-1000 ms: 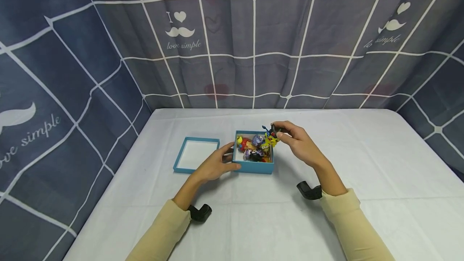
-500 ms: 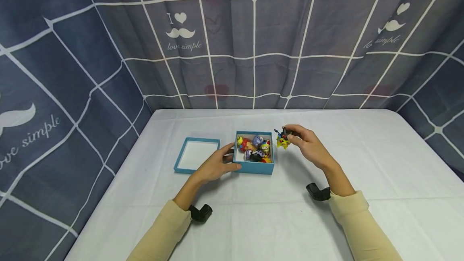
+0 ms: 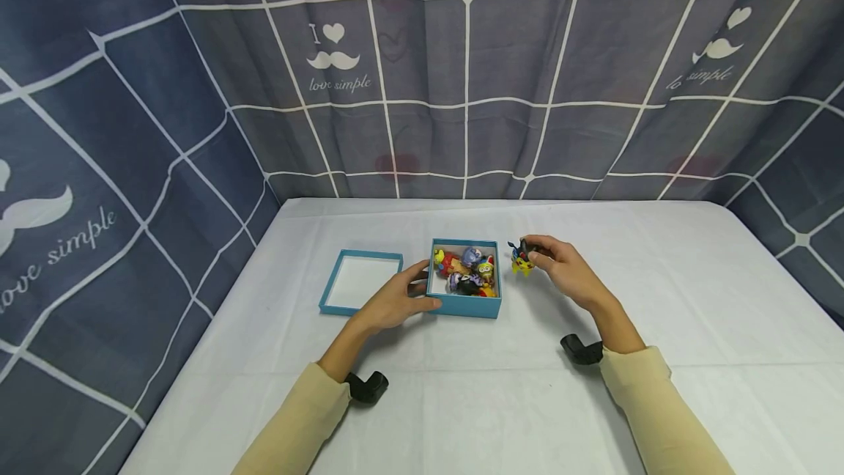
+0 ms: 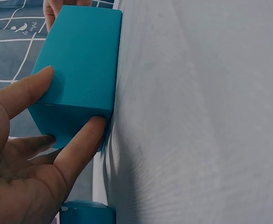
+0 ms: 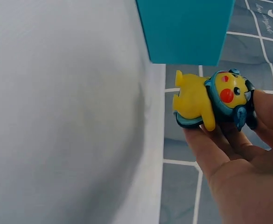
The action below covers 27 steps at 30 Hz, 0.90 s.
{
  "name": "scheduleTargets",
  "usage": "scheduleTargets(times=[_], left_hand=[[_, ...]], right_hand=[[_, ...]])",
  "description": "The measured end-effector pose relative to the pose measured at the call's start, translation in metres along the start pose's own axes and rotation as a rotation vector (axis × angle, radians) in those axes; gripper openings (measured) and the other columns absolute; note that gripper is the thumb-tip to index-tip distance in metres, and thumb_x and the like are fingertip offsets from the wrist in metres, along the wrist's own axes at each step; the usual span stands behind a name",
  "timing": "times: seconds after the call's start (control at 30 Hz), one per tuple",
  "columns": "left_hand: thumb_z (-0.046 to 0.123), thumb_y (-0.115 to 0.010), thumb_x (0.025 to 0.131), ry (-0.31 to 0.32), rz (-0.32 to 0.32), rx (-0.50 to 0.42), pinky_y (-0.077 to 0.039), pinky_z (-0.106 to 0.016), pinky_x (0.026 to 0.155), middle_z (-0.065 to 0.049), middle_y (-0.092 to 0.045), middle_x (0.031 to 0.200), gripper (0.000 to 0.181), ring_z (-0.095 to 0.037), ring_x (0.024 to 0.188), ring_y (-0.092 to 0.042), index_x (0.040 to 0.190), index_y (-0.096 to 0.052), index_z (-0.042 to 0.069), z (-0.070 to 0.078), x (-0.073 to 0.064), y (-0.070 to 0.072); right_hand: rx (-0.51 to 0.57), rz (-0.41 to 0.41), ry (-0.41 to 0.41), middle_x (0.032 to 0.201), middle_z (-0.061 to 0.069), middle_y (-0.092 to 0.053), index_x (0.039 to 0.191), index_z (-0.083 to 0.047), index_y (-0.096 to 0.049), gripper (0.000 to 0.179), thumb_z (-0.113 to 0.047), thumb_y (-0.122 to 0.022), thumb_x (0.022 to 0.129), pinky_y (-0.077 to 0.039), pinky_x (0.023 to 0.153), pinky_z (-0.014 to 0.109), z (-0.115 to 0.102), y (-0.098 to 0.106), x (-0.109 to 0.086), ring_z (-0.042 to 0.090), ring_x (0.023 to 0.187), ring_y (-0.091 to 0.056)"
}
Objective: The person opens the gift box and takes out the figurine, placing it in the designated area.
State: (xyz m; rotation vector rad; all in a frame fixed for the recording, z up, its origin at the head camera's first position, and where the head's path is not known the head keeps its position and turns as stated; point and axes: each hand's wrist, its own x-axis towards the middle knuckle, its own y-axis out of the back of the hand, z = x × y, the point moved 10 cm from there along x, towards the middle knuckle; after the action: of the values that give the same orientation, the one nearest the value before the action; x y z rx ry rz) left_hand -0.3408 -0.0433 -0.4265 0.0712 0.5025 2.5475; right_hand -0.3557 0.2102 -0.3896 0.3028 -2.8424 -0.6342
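My right hand (image 3: 559, 264) pinches a small yellow toy figure (image 5: 197, 98) between thumb and fingers, to the right of the box in the head view. It has red cheeks and a dark teal hood and back. The right wrist view shows the thumb at its head and fingers beneath its back. My left hand (image 3: 393, 300) holds the near left corner of an open blue box (image 3: 467, 306). The thumb lies against the front wall, the other fingers at the left wall. Several colourful toy figures (image 3: 473, 258) lie inside the white-lined box.
Left of the box lies its blue-edged lid (image 3: 361, 281), white inside face up, partly behind the left hand. A white cloth (image 3: 494, 402) covers the table. Dark checked curtains (image 3: 422, 138) rise behind it and at both sides. Each wrist wears a black mount (image 3: 580, 350).
The yellow figure has moved from over the box's right rim to the right, away from the box, in my right hand. My left hand has stayed at the box.
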Motion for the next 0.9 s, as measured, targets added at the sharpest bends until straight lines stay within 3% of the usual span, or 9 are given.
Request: scheduleTargets(times=[0.3,0.6,0.9], left_hand=[[0.022,-0.074,0.092,0.013,0.003,0.014,-0.038,-0.051,0.107,-0.019,-0.036,0.153,0.084,-0.037,0.136,-0.041,0.156,-0.024,0.003,-0.001,-0.001,0.0],[0.022,-0.074,0.091,0.026,0.017,0.019,-0.039,-0.05,0.107,-0.017,-0.037,0.153,0.084,-0.035,0.136,-0.041,0.156,-0.025,0.005,-0.001,-0.003,0.001],[0.024,-0.074,0.092,0.018,0.006,0.016,-0.037,-0.051,0.107,-0.018,-0.035,0.154,0.084,-0.037,0.136,-0.04,0.156,-0.023,0.004,0.003,-0.004,0.0]], right_hand=[[-0.055,0.01,-0.02,0.125,0.025,-0.056,0.138,0.011,-0.048,0.038,-0.003,-0.048,0.103,-0.039,0.089,0.023,0.013,0.001,-0.001,0.029,0.11,-0.049],[-0.068,0.017,-0.043,0.13,0.027,-0.053,0.137,0.012,-0.048,0.037,-0.001,-0.047,0.102,-0.035,0.1,0.047,0.02,-0.002,-0.001,0.032,0.116,-0.047],[-0.038,0.003,-0.058,0.135,0.029,-0.051,0.14,0.012,-0.045,0.04,-0.002,-0.045,0.103,-0.032,0.106,0.052,0.019,-0.005,-0.002,0.035,0.124,-0.045]])
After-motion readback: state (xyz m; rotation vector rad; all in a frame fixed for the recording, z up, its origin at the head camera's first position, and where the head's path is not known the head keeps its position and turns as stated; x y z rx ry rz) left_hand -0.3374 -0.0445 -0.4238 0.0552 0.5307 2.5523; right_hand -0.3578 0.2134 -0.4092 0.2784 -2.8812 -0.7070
